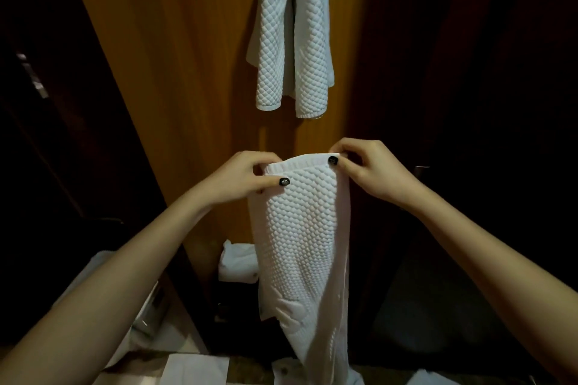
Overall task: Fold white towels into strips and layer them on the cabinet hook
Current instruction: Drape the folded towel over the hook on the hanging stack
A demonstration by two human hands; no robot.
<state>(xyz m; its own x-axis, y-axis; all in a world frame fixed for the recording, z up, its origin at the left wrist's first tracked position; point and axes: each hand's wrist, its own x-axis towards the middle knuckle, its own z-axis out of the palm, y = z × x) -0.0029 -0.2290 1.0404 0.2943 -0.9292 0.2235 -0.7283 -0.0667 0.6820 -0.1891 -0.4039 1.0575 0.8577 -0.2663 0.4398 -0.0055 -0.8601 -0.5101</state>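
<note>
A white quilted towel (301, 247) hangs folded lengthwise into a strip in front of me. My left hand (247, 176) pinches its top left corner and my right hand (366, 166) pinches its top right corner. Higher up, white quilted towels (292, 31) hang in folded strips against the wooden cabinet door (194, 56). The hook itself is hidden behind them at the top edge.
More white cloth (237, 262) lies low beside the cabinet door, and white pieces (197, 369) show along the bottom edge. A grey bag or bin (147, 306) sits at the lower left. Both sides of the view are dark.
</note>
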